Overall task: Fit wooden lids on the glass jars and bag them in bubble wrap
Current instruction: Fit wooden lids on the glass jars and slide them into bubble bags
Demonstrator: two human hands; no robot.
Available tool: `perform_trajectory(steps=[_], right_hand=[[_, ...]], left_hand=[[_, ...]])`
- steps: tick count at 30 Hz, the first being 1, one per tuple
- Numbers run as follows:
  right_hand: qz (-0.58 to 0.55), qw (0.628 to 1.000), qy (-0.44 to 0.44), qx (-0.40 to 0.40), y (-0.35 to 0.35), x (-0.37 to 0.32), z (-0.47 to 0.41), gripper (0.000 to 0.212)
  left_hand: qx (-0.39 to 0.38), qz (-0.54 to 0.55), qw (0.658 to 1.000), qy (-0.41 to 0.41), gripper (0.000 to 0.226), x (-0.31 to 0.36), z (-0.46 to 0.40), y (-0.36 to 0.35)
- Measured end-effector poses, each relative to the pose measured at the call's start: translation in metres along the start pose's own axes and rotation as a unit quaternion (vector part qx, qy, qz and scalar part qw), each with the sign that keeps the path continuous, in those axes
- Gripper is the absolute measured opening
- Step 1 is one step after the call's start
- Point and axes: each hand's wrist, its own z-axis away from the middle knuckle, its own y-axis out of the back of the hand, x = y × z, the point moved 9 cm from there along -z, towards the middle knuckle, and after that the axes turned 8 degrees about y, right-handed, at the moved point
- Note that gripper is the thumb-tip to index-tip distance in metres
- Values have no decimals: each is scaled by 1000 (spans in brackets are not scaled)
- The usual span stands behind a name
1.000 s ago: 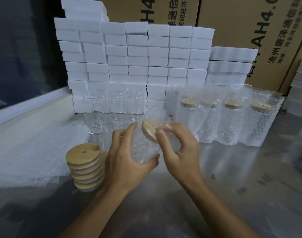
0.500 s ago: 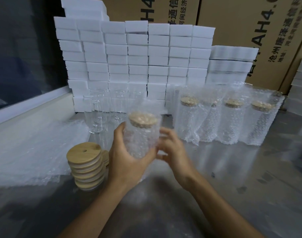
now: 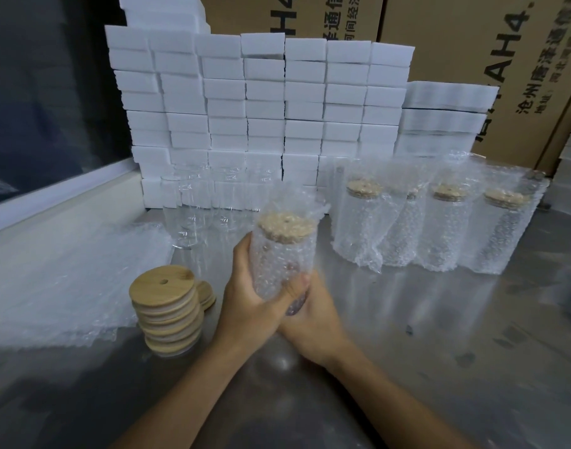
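I hold a glass jar with a wooden lid, inside a bubble-wrap bag (image 3: 282, 254), upright above the table. My left hand (image 3: 248, 299) grips its side, thumb across the lower front. My right hand (image 3: 313, 314) cups the bottom from below and the right. A stack of wooden lids (image 3: 167, 314) stands to the left of my hands. Bare glass jars (image 3: 196, 209) stand behind it. Several bagged, lidded jars (image 3: 439, 225) stand in a row at the right. A pile of flat bubble-wrap bags (image 3: 67, 280) lies at the left.
White boxes (image 3: 261, 102) are stacked in a wall behind the jars, with brown cartons (image 3: 472, 43) behind them. The metal table (image 3: 439, 351) stretches to the right and toward me. A white ledge (image 3: 57, 196) runs along the left edge.
The bagged jar went from tilted, lid toward me, to upright. My right hand left the lid end and moved under the jar's bottom. My left hand kept its grip on the side.
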Motion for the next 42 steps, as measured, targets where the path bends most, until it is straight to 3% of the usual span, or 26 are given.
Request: perform_trajectory(steps=[5,8,11,15,21,32,35,39,42], right_hand=[[92,992,-25,86,25,13,-19,59],[142,980,-21,137,39,23,-43,62],[197,965,-47,165,45,43,-75,79],[213,958,-73,178,43,74,-122,85],[216,950,-86,211,52,109,-188,76],[225,914,-188,281,77,150,-231,91],[231,902,-206,302,76,145,-224,81],[251,883,-170,359,79,127,-206,47],[196,907,-130,348,71,124,-203,38]], left_hand=[[16,-80,992,91,95,-37,-3,-8],[36,-128,983,126,77,-49,-6,-7],[12,-185,976,110,57,-49,-4,-13],[2,-271,959,80,41,-48,-7,-19],[-30,-285,957,52,33,-44,-10,-26],[-34,-311,947,76,28,-53,-14,-26],[-35,-309,947,83,24,-53,-13,-26],[-33,-300,950,83,19,-50,-13,-26],[-31,-282,956,72,20,-49,-12,-27]])
